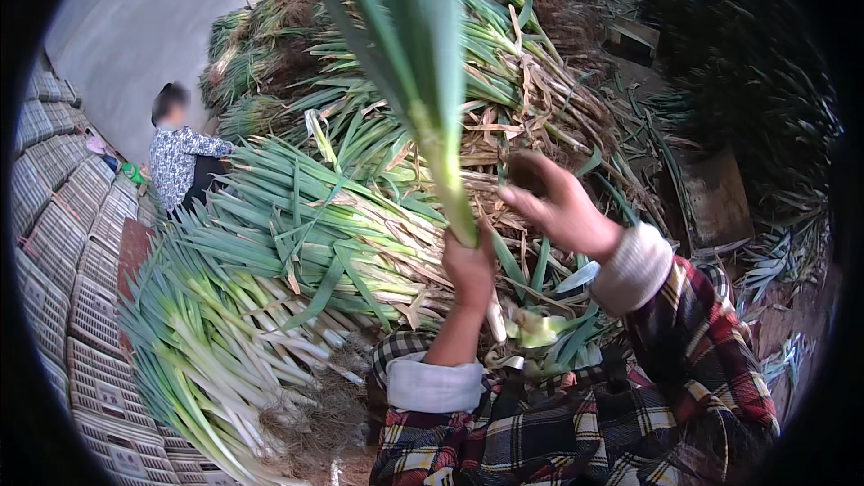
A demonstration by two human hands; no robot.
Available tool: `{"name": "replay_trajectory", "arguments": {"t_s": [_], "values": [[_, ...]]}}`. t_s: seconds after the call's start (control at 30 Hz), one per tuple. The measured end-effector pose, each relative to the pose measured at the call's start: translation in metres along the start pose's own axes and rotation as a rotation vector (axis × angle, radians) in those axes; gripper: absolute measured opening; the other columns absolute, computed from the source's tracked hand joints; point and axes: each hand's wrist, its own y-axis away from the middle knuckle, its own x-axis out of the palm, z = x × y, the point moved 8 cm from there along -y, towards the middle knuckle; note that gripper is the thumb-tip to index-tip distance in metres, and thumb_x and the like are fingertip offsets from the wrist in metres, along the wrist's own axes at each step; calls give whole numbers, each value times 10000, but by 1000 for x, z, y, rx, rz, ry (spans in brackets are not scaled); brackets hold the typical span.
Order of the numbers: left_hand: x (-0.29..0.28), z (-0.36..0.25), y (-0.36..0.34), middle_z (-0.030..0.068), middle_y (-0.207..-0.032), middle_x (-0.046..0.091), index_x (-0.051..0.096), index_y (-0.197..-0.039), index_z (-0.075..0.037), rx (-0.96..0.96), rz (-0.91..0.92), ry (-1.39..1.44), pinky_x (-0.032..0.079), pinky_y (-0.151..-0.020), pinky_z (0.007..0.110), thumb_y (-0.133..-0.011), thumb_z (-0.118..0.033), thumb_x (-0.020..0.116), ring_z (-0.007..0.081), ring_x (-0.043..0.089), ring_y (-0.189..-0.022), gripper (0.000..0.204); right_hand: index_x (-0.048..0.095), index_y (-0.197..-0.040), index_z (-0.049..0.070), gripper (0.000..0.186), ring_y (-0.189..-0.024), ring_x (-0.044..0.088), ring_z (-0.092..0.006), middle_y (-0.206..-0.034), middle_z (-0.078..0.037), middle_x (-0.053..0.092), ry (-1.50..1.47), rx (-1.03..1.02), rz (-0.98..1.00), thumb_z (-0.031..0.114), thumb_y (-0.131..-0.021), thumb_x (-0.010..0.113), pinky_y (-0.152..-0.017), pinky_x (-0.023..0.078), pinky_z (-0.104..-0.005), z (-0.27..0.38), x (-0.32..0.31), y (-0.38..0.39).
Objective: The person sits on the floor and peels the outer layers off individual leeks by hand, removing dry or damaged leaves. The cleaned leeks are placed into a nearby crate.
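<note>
My left hand point(470, 265) is closed round the lower stalk of a large green onion point(447, 171), held upright in front of me. Its leaves fan out past the top of the view, slightly blurred, and its white end shows below my fist. To the right of the stalk, my right hand point(569, 211) is raised with thumb and fingers apart, holding nothing. Peeled scraps and torn leaves point(540, 328) lie by my lap under the right hand. Left of my left forearm, cleaner green onions point(225, 342) lie in a pile, roots point(315, 414) toward me.
A large heap of unpeeled green onions point(360, 225) with dry brown leaves spreads ahead. Stacked slatted plastic crates point(99, 378) line the left side. Another person point(184, 157) sits at the far left beside the heap. On the right are a brown board point(715, 198) and scattered leaves.
</note>
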Motion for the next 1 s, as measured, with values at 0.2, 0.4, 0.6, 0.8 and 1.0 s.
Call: {"name": "replay_trajectory", "arguments": {"t_s": [0.2, 0.4, 0.6, 0.8, 1.0], "values": [[14, -22, 20, 140, -669, 550, 496, -822, 4, 36, 75, -35, 426, -548, 317, -727, -209, 638, 232, 528, -586, 274, 525, -940, -38, 306, -621, 507, -88, -713, -77, 573, -136, 109, -225, 249, -874, 443, -554, 440, -251, -19, 5, -31], [-2, -7, -3, 61, -623, 537, 509, -800, 0, -124, -63, 48, 409, -503, 270, -742, -127, 629, 128, 473, -533, 184, 536, -870, -15, 238, -622, 521, -81, -701, -42, 567, -660, 243, -354, 198, -882, 431, -583, 444, -212, -57, 11, -29], [-5, -8, 2, 59, -694, 535, 486, -851, 9, 48, -68, 135, 413, -557, 253, -762, -108, 605, 102, 472, -606, 189, 495, -983, -52, 398, -835, 524, -150, -898, -125, 562, -389, 84, -133, 281, -787, 589, -741, 431, -266, -20, 42, -67], [10, -13, 20, 81, -745, 527, 492, -904, -15, 83, 144, 148, 407, -575, 270, -807, -107, 524, 134, 499, -669, 137, 541, -921, -1, 270, -690, 520, -123, -769, -49, 567, -231, 232, -264, 243, -806, 528, -625, 428, -271, -7, 24, -42], [17, 6, -4, 66, -707, 508, 453, -958, 53, -314, 229, 428, 437, -531, 248, -728, -193, 617, 134, 512, -612, 375, 500, -963, 64, 194, -750, 534, -133, -819, -47, 544, -787, 253, -477, 225, -863, 458, -662, 437, -275, -57, -12, 5]]}}
